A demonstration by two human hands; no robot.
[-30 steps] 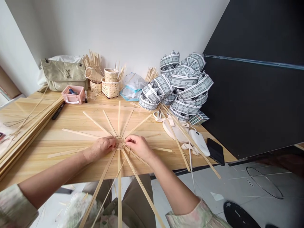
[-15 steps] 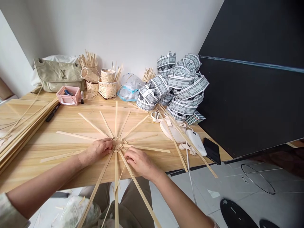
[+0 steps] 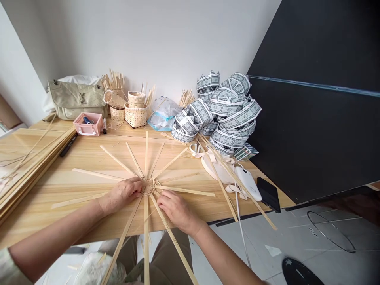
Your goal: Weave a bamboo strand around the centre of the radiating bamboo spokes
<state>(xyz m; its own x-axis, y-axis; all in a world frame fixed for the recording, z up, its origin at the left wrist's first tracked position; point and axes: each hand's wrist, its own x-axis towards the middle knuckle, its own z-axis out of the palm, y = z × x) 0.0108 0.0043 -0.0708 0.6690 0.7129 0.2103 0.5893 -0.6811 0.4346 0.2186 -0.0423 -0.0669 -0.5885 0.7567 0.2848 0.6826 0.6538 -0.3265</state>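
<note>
A star of flat bamboo strips lies on the wooden table [image 3: 74, 158], its spokes meeting in a small woven hub [image 3: 148, 185]. My left hand [image 3: 123, 192] rests at the hub's left side, fingers curled and pressing on it. My right hand [image 3: 175, 208] lies just below and right of the hub, over a spoke [image 3: 175, 242] that runs out past the table's front edge, its fingers bent at the weave. What those fingers pinch is hidden.
Along the back wall stand an olive handbag [image 3: 76, 99], a pink box [image 3: 88, 124], small woven baskets [image 3: 135, 111] and a heap of patterned tape rolls [image 3: 225, 113]. A white device [image 3: 247, 182] and black phone [image 3: 268, 194] lie right. Long bamboo slats [image 3: 26, 170] lie left.
My right hand has moved from the hub's right side down to its lower right, over a lower spoke. The left hand has stayed at the hub.
</note>
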